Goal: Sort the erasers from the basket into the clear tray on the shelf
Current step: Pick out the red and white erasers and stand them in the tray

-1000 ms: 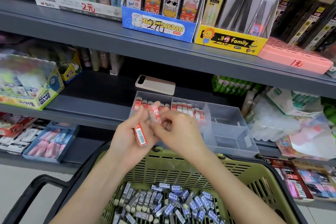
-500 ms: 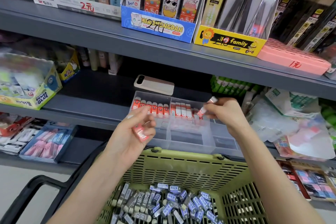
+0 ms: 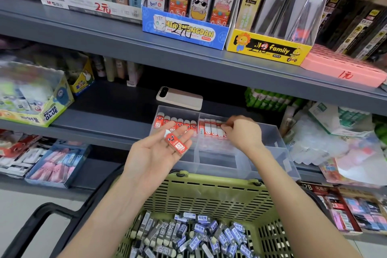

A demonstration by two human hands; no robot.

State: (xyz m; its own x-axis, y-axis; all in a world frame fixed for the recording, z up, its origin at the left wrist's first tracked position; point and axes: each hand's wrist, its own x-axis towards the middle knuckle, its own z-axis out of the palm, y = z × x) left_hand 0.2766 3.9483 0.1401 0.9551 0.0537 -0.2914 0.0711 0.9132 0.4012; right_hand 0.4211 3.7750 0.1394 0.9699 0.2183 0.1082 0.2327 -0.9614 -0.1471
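- Head view: my left hand (image 3: 159, 153) lay palm up with straight, spread fingers. A red eraser (image 3: 177, 142) rested loose across the fingertips, with nothing pinching it.
- That eraser hung over the front edge of the clear tray (image 3: 272, 165), at 12 o'clock from the green basket (image 3: 209, 192). I judged that any tilt of the palm could slide it off, either into the empty front compartment or back among the blue-and-grey erasers (image 3: 199, 234) heaped in the basket.
- My right hand (image 3: 243, 134) was at 3 o'clock from the left, knuckles up. Its curled fingers were at the right end of the middle row of erasers (image 3: 211, 129).
- The fingers hid their own tips, so I could not tell whether they pinched an eraser or only pressed the row.
- That row stood on edge, packed side by side. I judged that a sideways push or a hasty lift could topple its neighbours like dominoes, leaving the row to be stood up again.
- The left-compartment row (image 3: 176, 124), at 9 o'clock from the right hand, sat just behind the left fingertips. A careless reach could knock it.
- A pale phone-like slab (image 3: 180, 98) lay at 12 o'clock behind the tray. Shoving the tray back could bump it.
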